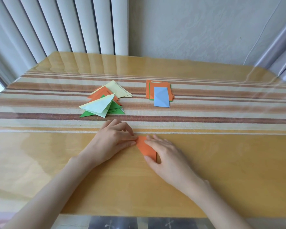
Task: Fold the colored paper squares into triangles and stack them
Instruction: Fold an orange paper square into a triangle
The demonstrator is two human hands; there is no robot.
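Observation:
An orange paper (pixel 144 147), folded over on itself, lies flat on the table between my hands. My left hand (pixel 116 139) presses its left corner with straight fingertips. My right hand (pixel 165 154) lies flat over its right part, fingers straight, thumb beside the lower corner. A loose pile of folded triangles (pixel 104 100) in orange, green, pale green and cream sits behind my left hand. A stack of unfolded squares (pixel 158 93), mostly orange with a light blue sheet on top, lies to the right of that pile.
The wooden table (pixel 221 162) has a striped cloth runner (pixel 221 113) under a shiny cover. Vertical blinds (pixel 64 25) and a pale wall stand behind the far edge. The near table edge is just below my forearms.

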